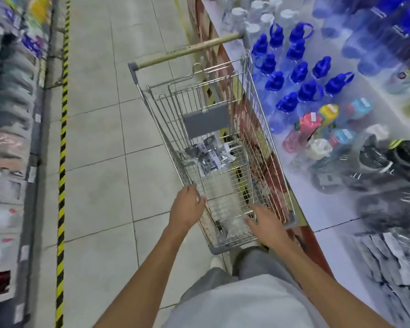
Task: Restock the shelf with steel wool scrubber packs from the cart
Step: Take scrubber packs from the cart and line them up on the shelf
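Note:
A wire shopping cart [260, 129] stands in the aisle with its handle at the far end. Several steel wool scrubber packs [207, 156] in clear bags with blue-white labels lie on its floor near the grey flap. More clear packs [232, 227] lie at the near end. My left hand [187, 207] rests on the cart's left rim, fingers curled loosely over the wire. My right hand [265, 221] hovers over the near right corner with fingers spread, holding nothing.
A white display table [336, 216] on the right carries blue-capped bottles [294, 74], coloured bottles, dark items and grey packets [393, 256]. Shelving [12, 114] with hanging goods lines the left, beside a yellow-black floor stripe [62, 150]. The tiled aisle floor runs between the two.

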The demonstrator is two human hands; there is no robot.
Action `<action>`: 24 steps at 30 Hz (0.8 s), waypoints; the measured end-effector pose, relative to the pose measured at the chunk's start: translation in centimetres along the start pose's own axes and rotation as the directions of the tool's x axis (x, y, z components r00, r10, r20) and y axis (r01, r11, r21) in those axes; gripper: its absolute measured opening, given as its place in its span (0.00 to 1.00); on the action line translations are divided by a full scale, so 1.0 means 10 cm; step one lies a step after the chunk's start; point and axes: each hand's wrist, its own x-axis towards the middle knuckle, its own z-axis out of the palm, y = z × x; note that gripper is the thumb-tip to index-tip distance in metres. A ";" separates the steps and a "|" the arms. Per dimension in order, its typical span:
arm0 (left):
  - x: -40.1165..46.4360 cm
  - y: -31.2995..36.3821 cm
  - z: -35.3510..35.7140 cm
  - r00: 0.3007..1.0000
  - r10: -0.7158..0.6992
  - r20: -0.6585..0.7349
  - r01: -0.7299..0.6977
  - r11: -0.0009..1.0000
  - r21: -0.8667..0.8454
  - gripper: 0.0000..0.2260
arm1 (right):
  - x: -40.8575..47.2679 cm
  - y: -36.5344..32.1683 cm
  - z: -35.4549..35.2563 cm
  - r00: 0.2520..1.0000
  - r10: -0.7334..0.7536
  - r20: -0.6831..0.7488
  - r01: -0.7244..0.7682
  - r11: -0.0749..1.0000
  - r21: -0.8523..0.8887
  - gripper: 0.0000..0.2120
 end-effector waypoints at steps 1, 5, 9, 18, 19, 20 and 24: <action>0.18 0.01 -0.04 1.000 0.003 0.013 -0.003 1.000 0.019 0.22 | 0.18 -0.03 -0.02 1.000 -0.004 0.007 0.004 1.000 0.010 0.26; 0.84 0.07 -0.11 0.995 -0.050 0.091 0.044 0.997 0.064 0.23 | 0.94 -0.09 -0.13 0.996 0.030 0.088 -0.040 0.994 0.103 0.26; 1.45 0.08 -0.10 0.983 -0.088 0.163 0.069 0.990 0.120 0.24 | 1.69 -0.15 -0.22 0.977 0.148 0.156 -0.189 0.937 0.294 0.26; 3.11 -0.27 0.21 0.970 -0.075 0.232 0.021 0.974 0.226 0.26 | 3.14 -0.13 0.32 0.812 0.486 0.322 -0.555 0.474 0.684 0.21; 3.29 -0.34 0.26 0.970 -0.067 0.235 0.011 0.973 0.229 0.26 | 3.28 -0.14 0.44 0.790 0.503 0.349 -0.572 0.400 0.716 0.20; 3.47 -0.41 0.32 0.971 -0.059 0.233 0.002 0.971 0.239 0.27 | 3.42 -0.15 0.54 0.770 0.512 0.381 -0.584 0.326 0.743 0.18; 4.03 -0.72 0.51 0.954 -0.035 0.297 -0.063 0.948 0.313 0.29 | 3.90 -0.22 0.93 0.703 0.516 0.490 -0.616 0.097 0.782 0.08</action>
